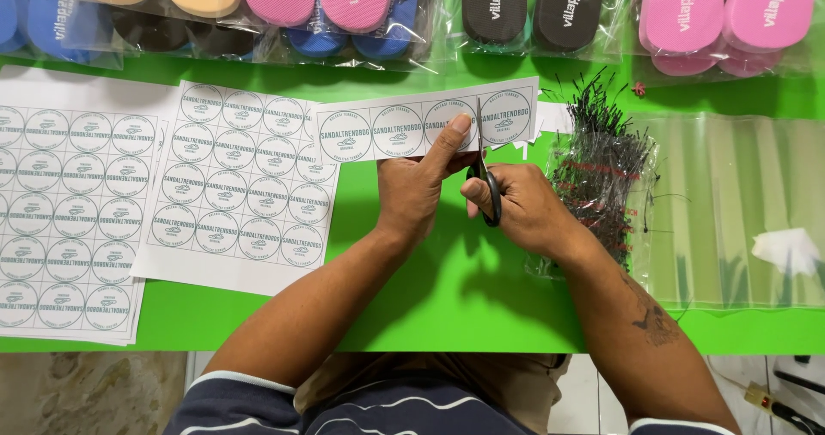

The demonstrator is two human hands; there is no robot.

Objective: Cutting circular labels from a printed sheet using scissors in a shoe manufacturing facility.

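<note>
- Left hand point(412, 190) pinches the paper strip point(425, 125) of round printed labels, thumb pressed flat on top near the cut line. Grip is closed on the strip, so the paper stays taut and level for the blades.
- Right hand point(524, 207) has its fingers through the handles of the black scissors point(486, 173), grip closed around them. Blades point away from the person and cross the strip between two labels; a cut looks to be in progress there.
- The strip sits at mid-desk, far of both hands, held slightly off the green desk point(430, 297). Its right end carries one label past the blades.
- Left of the hands: an uncut label sheet point(236, 177) lies flat, with a stack of similar sheets point(64, 216) further left. Both are within easy reach of the left hand, likely as feed stock.
- Right of the hands: a clear bag of thin black plastic tag fasteners point(601, 168), just beside the right wrist.
- Far right: flat clear plastic bags point(730, 203) with a small white scrap point(786, 250) lying on them.
- Small white paper offcuts point(524, 147) sit near the blades on the desk.
- Far edge: bagged flip-flops point(361, 5) in pink, blue, black and tan, lined up in a row.
</note>
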